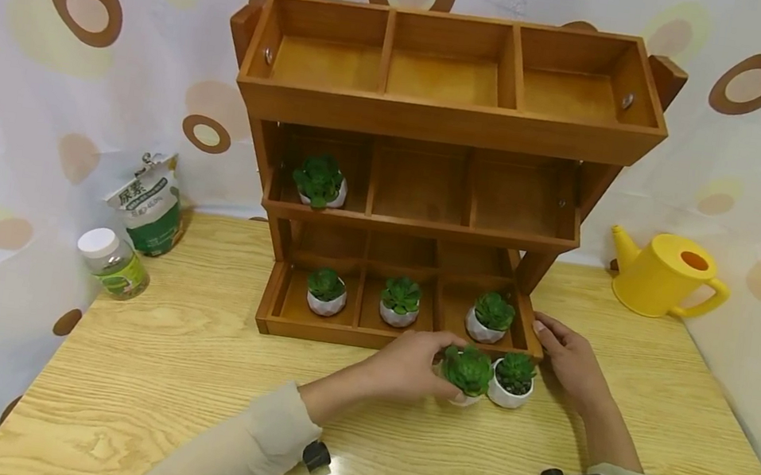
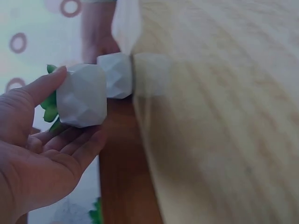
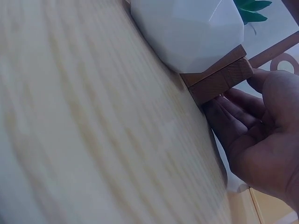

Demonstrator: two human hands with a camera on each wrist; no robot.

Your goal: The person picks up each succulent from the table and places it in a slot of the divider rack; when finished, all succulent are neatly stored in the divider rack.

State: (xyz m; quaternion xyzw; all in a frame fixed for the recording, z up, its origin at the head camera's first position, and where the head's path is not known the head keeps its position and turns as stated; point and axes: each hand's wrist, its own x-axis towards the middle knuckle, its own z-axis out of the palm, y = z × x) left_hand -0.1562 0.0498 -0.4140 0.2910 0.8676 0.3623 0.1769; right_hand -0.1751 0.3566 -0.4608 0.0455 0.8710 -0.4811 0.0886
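Observation:
My left hand [image 1: 410, 366] holds a potted succulent [image 1: 467, 371] with thumb and fingers around its white faceted pot [image 2: 83, 95], just in front of the shelf's bottom tier. Close on its right, a second potted succulent [image 1: 511, 381] stands on the table before the tier. My right hand [image 1: 569, 363] grips the right end of the wooden shelf [image 1: 449, 125] at the bottom tier. In the right wrist view its thumb lies at the upper corner of the wooden end [image 3: 222, 81], with the other fingers along the side, their tips partly hidden.
Three potted succulents stand in the bottom tier, including one at left [image 1: 326, 295]; another [image 1: 321, 181] sits in the middle tier. A yellow watering can [image 1: 664, 275] is at right. A white-capped jar [image 1: 113, 263] and a green-white bag [image 1: 152, 207] stand at left on the table [image 1: 191, 357].

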